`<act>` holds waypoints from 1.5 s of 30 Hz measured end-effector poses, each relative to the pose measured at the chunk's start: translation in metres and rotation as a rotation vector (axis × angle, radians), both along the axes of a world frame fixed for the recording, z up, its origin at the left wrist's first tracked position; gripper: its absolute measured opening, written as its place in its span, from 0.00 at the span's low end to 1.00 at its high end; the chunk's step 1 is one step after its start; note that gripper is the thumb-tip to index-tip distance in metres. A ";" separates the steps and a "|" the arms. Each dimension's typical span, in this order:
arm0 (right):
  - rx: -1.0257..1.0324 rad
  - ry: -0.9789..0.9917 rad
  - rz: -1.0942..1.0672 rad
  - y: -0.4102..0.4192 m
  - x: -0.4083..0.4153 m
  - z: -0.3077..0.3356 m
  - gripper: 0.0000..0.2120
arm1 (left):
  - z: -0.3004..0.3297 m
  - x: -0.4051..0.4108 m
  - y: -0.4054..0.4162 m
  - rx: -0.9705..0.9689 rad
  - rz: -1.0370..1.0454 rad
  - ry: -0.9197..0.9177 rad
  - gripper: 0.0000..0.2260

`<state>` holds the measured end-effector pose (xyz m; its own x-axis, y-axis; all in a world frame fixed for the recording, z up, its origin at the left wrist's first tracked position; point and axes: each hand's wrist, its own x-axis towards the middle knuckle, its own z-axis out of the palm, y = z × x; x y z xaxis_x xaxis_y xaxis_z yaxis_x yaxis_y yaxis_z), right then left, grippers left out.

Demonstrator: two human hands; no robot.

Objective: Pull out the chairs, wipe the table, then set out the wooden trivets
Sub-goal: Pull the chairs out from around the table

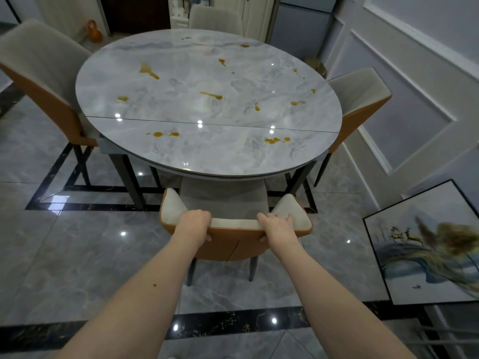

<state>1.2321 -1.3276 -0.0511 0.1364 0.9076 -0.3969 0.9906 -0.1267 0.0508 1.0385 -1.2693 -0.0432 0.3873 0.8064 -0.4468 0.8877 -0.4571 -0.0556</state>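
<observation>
A round grey marble table (207,156) fills the middle, dotted with several orange-yellow stains (210,95). The near chair (228,247), grey seat with an orange back, stands at the table's front edge with its seat partly under the top. My left hand (195,223) grips the top of its backrest on the left, fingers curled over the rim. My right hand (275,224) grips the same rim on the right. No cloth or wooden trivets are in view.
Three more chairs stand round the table: left (39,68), right (360,99) and far (215,18). A framed picture (427,244) leans against the wall at the right. An orange vase (93,31) stands on the floor at the back left. Glossy tiled floor lies behind me.
</observation>
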 end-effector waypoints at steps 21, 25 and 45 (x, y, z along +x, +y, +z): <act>0.032 -0.032 0.064 0.000 0.008 0.000 0.17 | 0.005 0.012 -0.002 -0.081 0.007 0.049 0.19; 0.041 -0.039 0.049 -0.002 0.006 0.001 0.16 | 0.007 0.010 -0.002 -0.081 -0.008 0.042 0.19; 0.021 -0.031 0.040 -0.003 0.004 0.007 0.12 | 0.006 0.011 -0.005 -0.066 0.004 0.028 0.18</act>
